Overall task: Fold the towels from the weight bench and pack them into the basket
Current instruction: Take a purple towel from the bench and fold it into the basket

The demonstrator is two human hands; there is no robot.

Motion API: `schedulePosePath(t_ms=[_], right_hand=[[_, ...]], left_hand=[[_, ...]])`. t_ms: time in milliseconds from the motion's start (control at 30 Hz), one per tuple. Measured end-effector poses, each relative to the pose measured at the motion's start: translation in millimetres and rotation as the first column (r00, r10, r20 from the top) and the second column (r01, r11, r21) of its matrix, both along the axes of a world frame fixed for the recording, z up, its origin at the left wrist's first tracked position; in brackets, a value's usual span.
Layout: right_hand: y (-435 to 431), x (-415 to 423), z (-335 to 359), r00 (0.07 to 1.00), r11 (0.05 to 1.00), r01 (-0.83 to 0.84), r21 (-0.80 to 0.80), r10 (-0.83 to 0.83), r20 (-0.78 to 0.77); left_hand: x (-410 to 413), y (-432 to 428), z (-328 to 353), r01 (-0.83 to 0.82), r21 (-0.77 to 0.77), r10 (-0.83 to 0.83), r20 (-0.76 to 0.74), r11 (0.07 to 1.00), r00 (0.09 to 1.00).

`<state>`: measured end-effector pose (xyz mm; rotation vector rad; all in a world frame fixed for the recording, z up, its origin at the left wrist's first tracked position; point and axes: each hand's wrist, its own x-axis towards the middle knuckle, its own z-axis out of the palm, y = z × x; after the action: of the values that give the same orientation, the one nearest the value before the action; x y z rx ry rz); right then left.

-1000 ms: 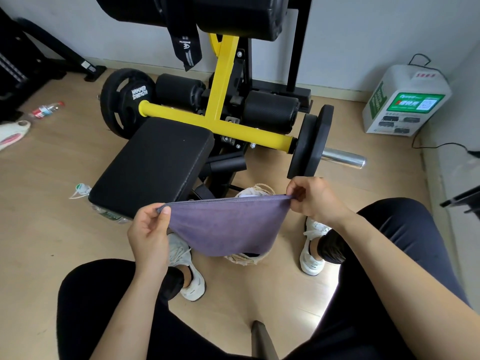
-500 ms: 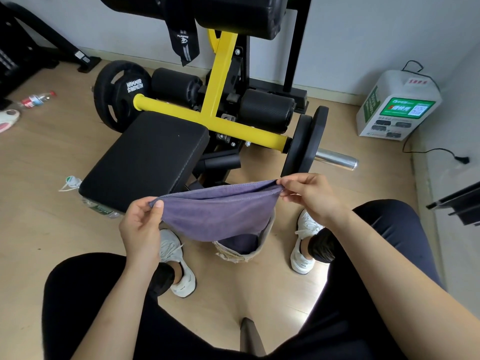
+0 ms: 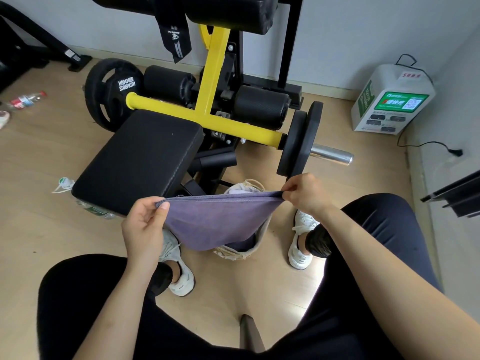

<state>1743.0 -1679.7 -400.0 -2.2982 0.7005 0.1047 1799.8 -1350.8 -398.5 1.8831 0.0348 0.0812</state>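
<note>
Towel (image 3: 215, 222): purple, looks folded at least once. Hangs in the air by its top edge, directly over the basket, not touching the bench pad.
L hand (image 3: 144, 227): thumb and fingers pinch the towel's left top corner, clamped on cloth.
R hand (image 3: 306, 193): fingertips pinch the right top corner, also clamped on cloth.
Hand spacing: well apart. This keeps the top edge taut and straight, so the cloth hangs flat without bunching.
Basket (image 3: 241, 253): pale, woven, on the floor btwn the person's shoes. Mostly hidden behind the towel; near rim shows below the hem, far rim above the top edge.
Basket contents: sth white (image 3: 239, 189) at the far side, prob. a towel already packed. Dark patch under the purple hem; cannot tell what.
Bench pad (image 3: 140, 159): black, just beyond and left of the basket. Source of the towels per task.
Step in hand (judgement): fold done or nearly so. Holding it above the basket suggests it goes in next, poss. after one more halving.
Risk (judgement): as held, the towel spans wider than the basket mouth, so it may drape over the rim unless the corners come together first.
Surroundings: weight plates (image 3: 301, 144) on the yellow bar behind the R hand. Water bottle (image 3: 26, 98) on the floor far left. White charging box (image 3: 389, 100) by the right wall, well apart from the work.
</note>
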Motion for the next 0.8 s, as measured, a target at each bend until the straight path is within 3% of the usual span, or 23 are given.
schedulePosePath(t_ms=[67,133,267,333,400,433,533,567,800], right_hand=[[0.2,-0.3,1.4,0.999,0.995,0.038,0.089,-0.038,-0.011],[0.9,0.1,3.7,0.986,0.933,0.163,0.322,-0.163,-0.029],[-1.0,-0.2,12.2,0.935,0.633,0.330,0.700,-0.323,-0.149],[-4.1,0.0,12.1,0.905,0.494,0.382,0.781,-0.369,-0.210],[-5.4,0.6,10.9,0.884,0.443,0.418,0.793,-0.400,-0.242],[-5.2,0.4,10.5,0.883,0.481,0.424,0.768,-0.407,-0.233],[-2.7,-0.6,8.8,0.925,0.784,0.362,0.505,-0.369,-0.091],[-1.1,-1.1,8.6,0.937,0.845,0.332,0.418,-0.345,-0.047],[-1.2,0.2,4.7,0.944,0.888,0.286,0.359,-0.325,0.051]], left_hand=[[0.5,-0.5,0.0,-0.007,0.005,0.007,-0.002,1.000,1.000],[1.8,0.0,-0.5,-0.017,0.016,0.017,-0.001,1.000,1.000],[4.0,3.3,-1.8,-0.047,0.030,0.047,0.001,0.998,0.999],[4.4,3.7,-1.9,-0.050,0.038,0.050,0.003,0.998,0.999],[4.5,3.2,-2.4,-0.039,0.025,0.038,0.006,0.999,0.999],[4.1,2.6,-2.6,-0.031,0.016,0.031,0.006,0.999,0.999],[2.9,0.1,-2.4,-0.001,0.014,0.001,0.008,1.000,1.000],[2.4,-0.4,-2.3,0.006,0.017,-0.007,0.009,1.000,1.000],[2.2,-0.1,-1.9,0.015,0.015,-0.015,0.014,1.000,1.000]])
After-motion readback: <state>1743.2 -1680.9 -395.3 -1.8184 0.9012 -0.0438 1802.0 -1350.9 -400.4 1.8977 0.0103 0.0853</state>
